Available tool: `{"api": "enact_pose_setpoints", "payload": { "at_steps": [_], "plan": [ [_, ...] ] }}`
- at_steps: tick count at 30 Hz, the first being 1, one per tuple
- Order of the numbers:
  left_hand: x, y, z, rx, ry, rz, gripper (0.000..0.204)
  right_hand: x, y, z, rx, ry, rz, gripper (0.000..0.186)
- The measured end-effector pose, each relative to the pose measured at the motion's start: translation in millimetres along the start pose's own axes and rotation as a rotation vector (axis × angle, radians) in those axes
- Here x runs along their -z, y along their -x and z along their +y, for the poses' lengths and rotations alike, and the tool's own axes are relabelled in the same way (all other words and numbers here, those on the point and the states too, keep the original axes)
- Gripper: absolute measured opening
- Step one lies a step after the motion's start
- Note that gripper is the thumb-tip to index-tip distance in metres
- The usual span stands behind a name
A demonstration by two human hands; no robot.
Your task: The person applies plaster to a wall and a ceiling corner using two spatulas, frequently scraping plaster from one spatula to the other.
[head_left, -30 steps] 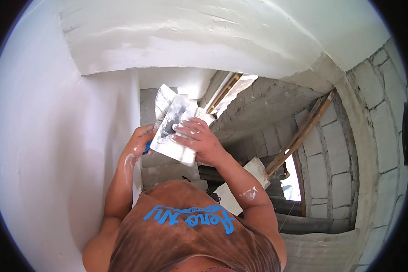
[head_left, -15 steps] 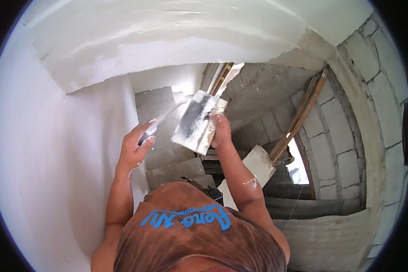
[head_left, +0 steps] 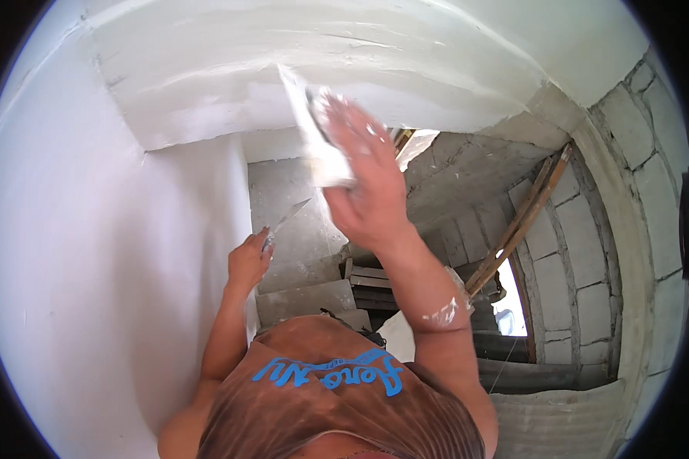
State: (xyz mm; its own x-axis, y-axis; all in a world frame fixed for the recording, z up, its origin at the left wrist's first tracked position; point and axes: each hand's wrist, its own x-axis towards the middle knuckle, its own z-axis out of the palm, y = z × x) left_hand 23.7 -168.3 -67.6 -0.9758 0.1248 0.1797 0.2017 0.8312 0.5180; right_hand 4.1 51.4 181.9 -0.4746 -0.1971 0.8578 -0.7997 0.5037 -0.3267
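My right hand [head_left: 371,183] is raised in front of the pale overhead plaster surface [head_left: 222,84], closed around a flat finishing trowel [head_left: 318,149]. The trowel is tilted nearly edge-on and blurred by motion; whether it touches the plaster I cannot tell. White paste smears my right fingers and forearm. Lower and to the left, close to the white wall [head_left: 184,229], my left hand [head_left: 246,264] grips a putty knife [head_left: 292,212]. Its thin blade points up and to the right, and its handle is mostly hidden by my fingers.
Concrete steps [head_left: 306,294] lie below my hands. On the right, wooden poles [head_left: 520,222] lean across a stairwell beside a block wall [head_left: 582,283]. Wooden slats [head_left: 369,277] and a pale board [head_left: 400,336] show beside my right arm.
My right hand has swung the trowel up toward the overhead plaster and turned it from face-on to nearly edge-on. My left hand, with the putty knife, has dropped lower and shifted right.
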Motion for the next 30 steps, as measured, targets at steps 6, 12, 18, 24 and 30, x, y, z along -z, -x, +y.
{"api": "enact_pose_setpoints", "payload": {
  "at_steps": [6, 12, 18, 24, 30],
  "plan": [
    [0.6, 8.4, 8.4, 0.049, 0.092, -0.037, 0.043, -55.9, -64.6, 23.7, 0.497, 0.687, 0.102, 0.041],
    [6.5, 7.0, 4.3, 0.082, 0.083, -0.009, 0.042, -72.5, -68.9, 45.4, 0.530, 0.806, 0.016, 0.040],
    [0.7, 4.8, 1.1, 0.078, 0.081, 0.003, 0.042, -102.3, -46.6, 63.7, 0.466, 0.747, -0.034, 0.045],
    [-5.8, 4.3, 3.5, 0.112, 0.081, -0.026, 0.043, -113.8, 39.6, 71.7, 0.314, 0.575, -0.218, 0.048],
    [-21.3, 18.7, -49.7, 0.192, 0.063, 0.031, 0.044, -33.4, 82.4, 80.1, -0.051, 0.434, 0.003, 0.053]
  ]
}}
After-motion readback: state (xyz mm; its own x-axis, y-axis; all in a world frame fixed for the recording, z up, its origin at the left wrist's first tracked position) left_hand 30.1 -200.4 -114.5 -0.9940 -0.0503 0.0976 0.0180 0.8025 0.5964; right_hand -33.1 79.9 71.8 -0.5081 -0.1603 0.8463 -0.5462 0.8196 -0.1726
